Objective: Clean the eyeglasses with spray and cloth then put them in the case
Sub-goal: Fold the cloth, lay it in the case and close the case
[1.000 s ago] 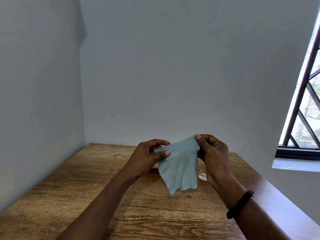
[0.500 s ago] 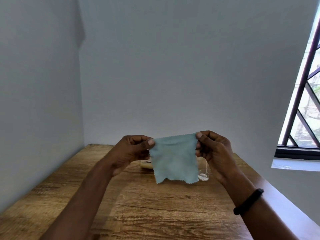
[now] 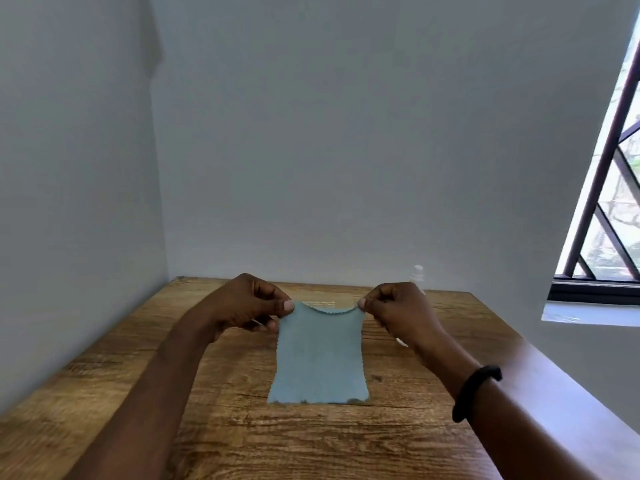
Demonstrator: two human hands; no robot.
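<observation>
Lowered and spread since half a second ago: cloth (image 3: 320, 355) now hanging full length, hands farther apart, head view tipped further down so more of the table (image 3: 214, 427) shows. Left hand (image 3: 247, 306) closed in a pinch on the cloth's upper left corner, thumb tip on the near face, remaining fingers curled behind. Right hand (image 3: 398, 315) closed in a matching pinch on the upper right corner, thumb and forefinger tips meeting at the scalloped edge. Black band (image 3: 474, 393) worn on the right wrist, nearer the camera than the cloth and to its right. Cloth pale blue, roughly rectangular, top edge sagging in a shallow curve between the two pinches, side edges running down and slightly outward, bottom edge at or just above the table surface; contact cannot be told. Behind the cloth's top edge, a pale strip with faint lettering (image 3: 318, 302), mostly hidden; identity cannot be told. Spray bottle (image 3: 418, 275) upright beyond the cloth and to its right, past the right hand's knuckles, only white cap and clear shoulder showing. Small pale curved piece (image 3: 401, 341) right of the cloth, under the right wrist, too hidden to name. Barred window (image 3: 609, 188) far right of the cloth.
</observation>
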